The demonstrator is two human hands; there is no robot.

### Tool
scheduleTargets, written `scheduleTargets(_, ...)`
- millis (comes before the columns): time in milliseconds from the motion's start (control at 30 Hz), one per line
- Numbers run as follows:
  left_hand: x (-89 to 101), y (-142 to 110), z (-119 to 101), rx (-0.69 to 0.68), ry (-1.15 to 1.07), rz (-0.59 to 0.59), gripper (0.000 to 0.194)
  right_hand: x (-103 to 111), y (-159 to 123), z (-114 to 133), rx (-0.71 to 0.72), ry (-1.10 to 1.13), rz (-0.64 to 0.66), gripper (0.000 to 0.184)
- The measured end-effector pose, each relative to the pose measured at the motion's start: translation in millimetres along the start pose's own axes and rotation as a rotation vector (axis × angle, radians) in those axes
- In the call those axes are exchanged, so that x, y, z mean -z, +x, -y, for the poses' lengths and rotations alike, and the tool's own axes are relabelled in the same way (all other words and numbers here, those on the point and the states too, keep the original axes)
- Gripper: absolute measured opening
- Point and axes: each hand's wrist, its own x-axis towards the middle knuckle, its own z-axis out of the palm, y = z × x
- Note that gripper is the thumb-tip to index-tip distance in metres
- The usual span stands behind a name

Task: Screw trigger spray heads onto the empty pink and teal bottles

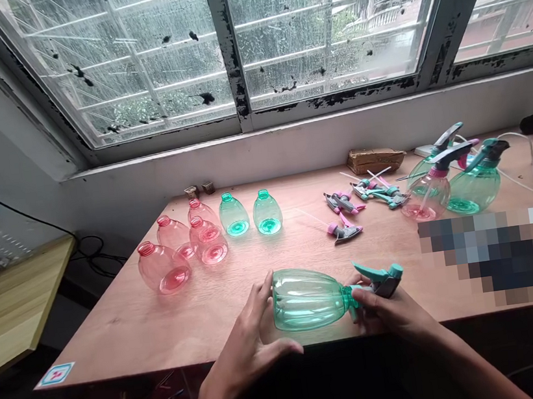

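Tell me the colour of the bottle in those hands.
The held bottle is see-through green, clearest in the head view.

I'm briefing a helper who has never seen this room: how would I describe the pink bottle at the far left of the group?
Start at the wooden table under the window and find the square sticker at its front left corner. Beyond it, toward the window, stand four open-necked pink bottles. Yours is the one farthest left and closest to that sticker.
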Motion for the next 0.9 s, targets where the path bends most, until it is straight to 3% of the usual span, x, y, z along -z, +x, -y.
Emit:
scheduleTargets(67, 0.3, 0.6, -0.2, 0.005, 0.012, 0.012, 0.099, -0.7, -1.1, 0.8, 0.023, 0.023, -0.011, 0.037)
scheduleTargets(267, -2.1, 4.8, 1.3, 0.043, -0.008, -0.052, 0.058, -0.9, -1.8, 2.0, 0.038, 0.012, 0.009, 0.038)
scheduleTargets(433, -3.4, 6.1, -2.5, -0.010, 0.054, -0.105, 0.078, -0.2, -2.4, 1.4, 0.018, 0.002, 0.010, 0.036)
scheduleTargets(633, -1.9, 4.2, -4.6, -0.057, 0.071, -0.006, 0.095, -2.9, -1.9, 4.3, 0.021, 0.015, 0.036, 0.037)
scheduleTargets(800, -0.3, 6.0, 1.0, -0.001, -0.097, -0.032, 0.065, -1.0, -1.6, 3.3, 0.046, 0.000, 0.005, 0.036)
scheduleTargets(900, -0.3, 5.7, 2.3, 0.082, -0.267, -0.054, 0.072, 1.6, -0.9, 0.5, 0.052, -0.023, 0.020, 0.034)
